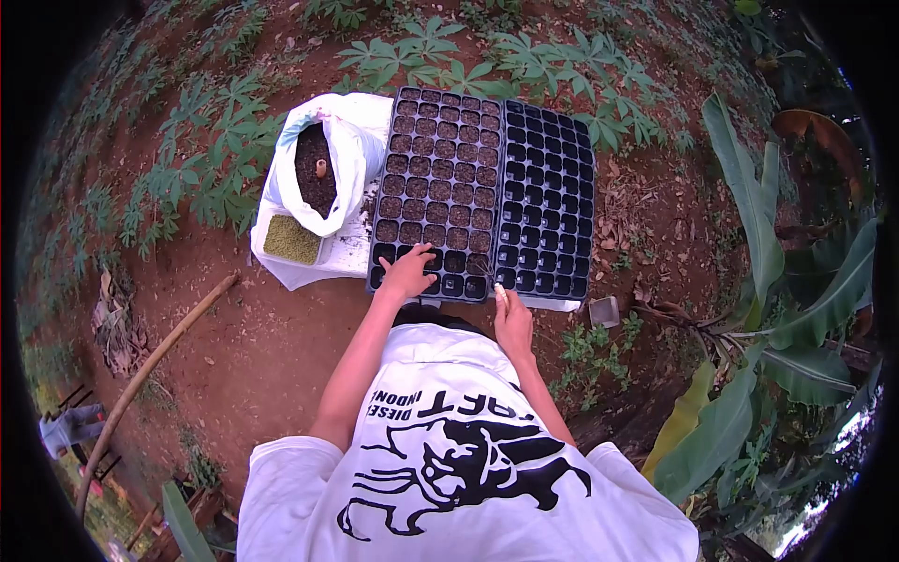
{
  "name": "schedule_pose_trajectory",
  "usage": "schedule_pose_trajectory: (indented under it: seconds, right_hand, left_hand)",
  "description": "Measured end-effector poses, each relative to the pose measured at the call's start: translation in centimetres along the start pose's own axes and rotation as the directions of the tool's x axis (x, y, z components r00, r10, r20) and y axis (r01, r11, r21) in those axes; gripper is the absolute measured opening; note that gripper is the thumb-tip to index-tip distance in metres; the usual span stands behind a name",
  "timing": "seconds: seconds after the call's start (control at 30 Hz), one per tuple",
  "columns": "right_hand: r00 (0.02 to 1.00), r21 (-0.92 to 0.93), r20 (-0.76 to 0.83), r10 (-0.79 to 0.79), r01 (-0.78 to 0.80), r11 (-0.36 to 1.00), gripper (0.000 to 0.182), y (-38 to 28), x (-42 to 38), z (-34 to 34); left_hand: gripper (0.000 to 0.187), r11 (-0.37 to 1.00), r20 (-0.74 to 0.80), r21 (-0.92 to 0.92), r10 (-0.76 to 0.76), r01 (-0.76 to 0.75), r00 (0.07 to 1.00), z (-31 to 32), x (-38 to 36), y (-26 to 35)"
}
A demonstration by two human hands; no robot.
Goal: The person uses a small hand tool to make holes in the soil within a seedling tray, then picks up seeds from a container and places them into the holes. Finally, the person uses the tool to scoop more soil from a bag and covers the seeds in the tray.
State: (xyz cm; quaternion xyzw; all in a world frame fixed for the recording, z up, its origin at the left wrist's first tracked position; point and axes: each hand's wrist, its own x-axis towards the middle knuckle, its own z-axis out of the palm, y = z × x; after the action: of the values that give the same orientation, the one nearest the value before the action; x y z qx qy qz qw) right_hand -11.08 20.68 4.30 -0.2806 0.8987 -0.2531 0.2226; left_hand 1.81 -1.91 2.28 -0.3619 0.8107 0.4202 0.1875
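My left hand reaches over the near rows of a black seedling tray, its fingers spread and resting on or just above the cells. Dark soil fills most of this tray's cells, while the nearest rows look mostly black and unfilled. At the tray's near right corner, my right hand is closed around a small whitish piece, too small to name. Beside the filled tray lies a second black seedling tray whose cells show no soil.
Left of the trays stand an open white sack of dark soil with a small orange-brown object in it, and a container of greenish grains. A small square container sits on the ground. A curved wooden pole is at left; banana leaves are at right.
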Motion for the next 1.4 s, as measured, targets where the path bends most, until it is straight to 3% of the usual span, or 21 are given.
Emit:
schedule_pose_trajectory:
  seconds: [0.1,0.53,0.87,1.07,1.2,1.4]
  right_hand:
    - [0.997,-0.073,-0.055,-0.058,0.054,0.996,0.029,1.1,0.4,1.5]
    - [0.997,-0.016,-0.080,-0.011,0.010,1.000,0.031,0.3,-0.1,0.2]
    - [0.981,0.036,-0.178,-0.079,0.087,0.996,0.030,1.2,-0.5,0.5]
    - [0.995,-0.047,-0.095,-0.036,0.032,0.998,0.032,1.0,-0.2,0.5]
    - [0.980,-0.079,-0.182,-0.075,0.062,0.995,0.032,1.7,-0.6,0.3]
    - [0.987,-0.095,-0.134,-0.086,0.074,0.993,0.029,0.7,-0.3,0.2]
  left_hand:
    - [0.054,1.000,0.002,0.025,0.005,-0.005,1.000,0.0,0.1,0.0]
    - [0.053,0.998,-0.001,0.062,0.002,-0.002,1.000,0.2,0.2,0.3]
    - [0.053,0.998,0.020,0.057,-0.024,0.022,1.000,-0.3,-0.4,0.9]
    - [0.053,0.999,0.015,0.032,-0.016,0.015,1.000,-0.1,-0.2,0.6]
    - [0.053,0.998,0.005,0.052,-0.024,0.024,1.000,0.0,0.0,0.6]
    - [0.052,0.999,0.005,0.038,-0.015,0.015,1.000,0.0,0.1,0.5]
